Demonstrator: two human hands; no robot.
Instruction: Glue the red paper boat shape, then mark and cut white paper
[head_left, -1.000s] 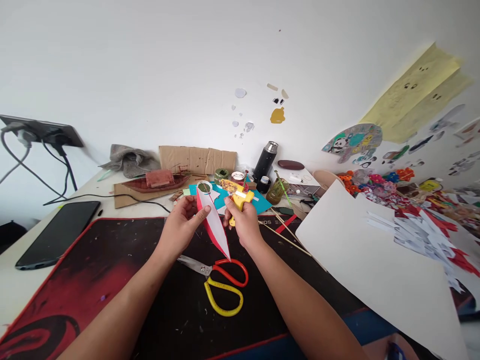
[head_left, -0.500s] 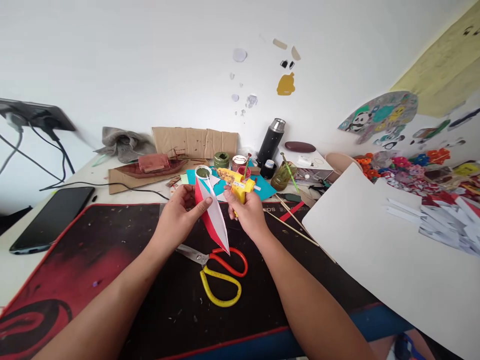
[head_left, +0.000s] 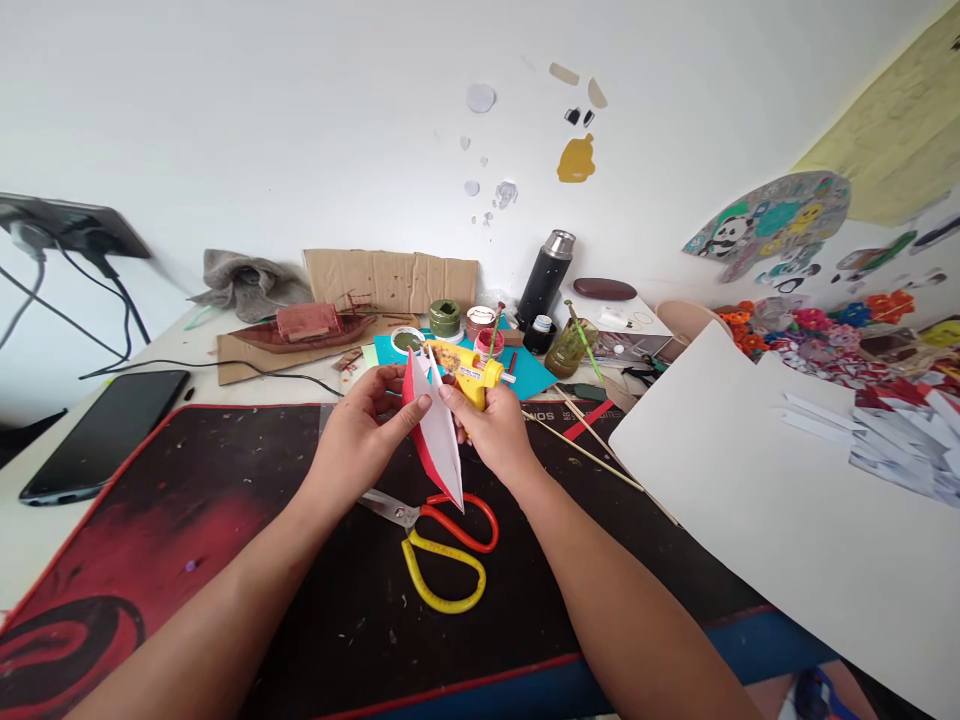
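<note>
My left hand (head_left: 373,420) is closed on a folded red and white paper piece (head_left: 436,440), its thumb on the white side. The paper stands upright, its folds parted at the top and its pointed end hanging down. In my right hand (head_left: 491,425) is a yellow hot glue gun (head_left: 476,372), nozzle toward the left, with a glue stick poking out of its back. My right thumb reaches the paper's right-hand edge. Beneath the hands, scissors (head_left: 442,545) with one red and one yellow handle lie on the dark mat, their blade tips hidden by my left arm.
A phone (head_left: 105,435) lies at the left. Behind are a reddish model boat (head_left: 304,330), paint jars (head_left: 445,318), a black thermos (head_left: 546,280) and a cup of green liquid (head_left: 571,348). Large white paper (head_left: 750,470) covers the right side, with folded paper pieces (head_left: 904,445) on it.
The paper piece has turned and shifted slightly right, and its folds have spread apart at the top. My right thumb has come against its edge, the glue gun still in that hand.
</note>
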